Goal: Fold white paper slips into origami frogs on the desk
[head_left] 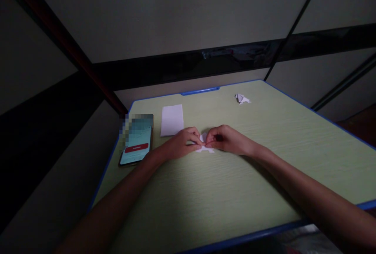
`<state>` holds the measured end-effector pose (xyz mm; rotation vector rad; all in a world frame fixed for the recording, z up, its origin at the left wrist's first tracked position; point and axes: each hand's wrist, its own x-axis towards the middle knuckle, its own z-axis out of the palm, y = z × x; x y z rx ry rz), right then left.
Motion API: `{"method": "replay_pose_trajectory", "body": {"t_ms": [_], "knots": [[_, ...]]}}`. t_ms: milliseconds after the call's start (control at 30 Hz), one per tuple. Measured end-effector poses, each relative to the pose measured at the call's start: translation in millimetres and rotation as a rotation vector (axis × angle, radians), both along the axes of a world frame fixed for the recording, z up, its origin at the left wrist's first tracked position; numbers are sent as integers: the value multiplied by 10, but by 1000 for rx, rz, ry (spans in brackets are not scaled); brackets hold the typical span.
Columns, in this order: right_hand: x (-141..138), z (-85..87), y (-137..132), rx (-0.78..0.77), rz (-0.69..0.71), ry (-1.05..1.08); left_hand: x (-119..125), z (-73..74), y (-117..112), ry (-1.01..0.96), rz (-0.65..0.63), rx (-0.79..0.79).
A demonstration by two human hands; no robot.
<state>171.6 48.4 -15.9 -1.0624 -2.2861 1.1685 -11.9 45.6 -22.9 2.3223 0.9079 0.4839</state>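
Note:
Both my hands meet near the middle of a pale green table (241, 191). My left hand (181, 143) and my right hand (225, 139) pinch a small piece of folded white paper (205, 145) that rests on the tabletop between them. Fingers of both hands are curled and closed on the paper, which they mostly hide. Only its lower edge and a small upper flap show.
A white sheet of paper (172, 119) lies left of my hands. A phone (137, 139) with a lit screen lies at the table's left edge. A small folded paper figure (242, 98) sits at the far right. The table has a blue rim (199, 90); a wall stands behind.

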Motion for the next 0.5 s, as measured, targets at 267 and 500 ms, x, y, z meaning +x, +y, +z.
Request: {"method": "replay_pose_trajectory", "body": {"t_ms": [267,500], "knots": [[98,-44,140,-224,61,224,170,134,-400,488,-24,555],[94,-40,95,-224,85,199,101,64,-456,447,-15,466]]}}
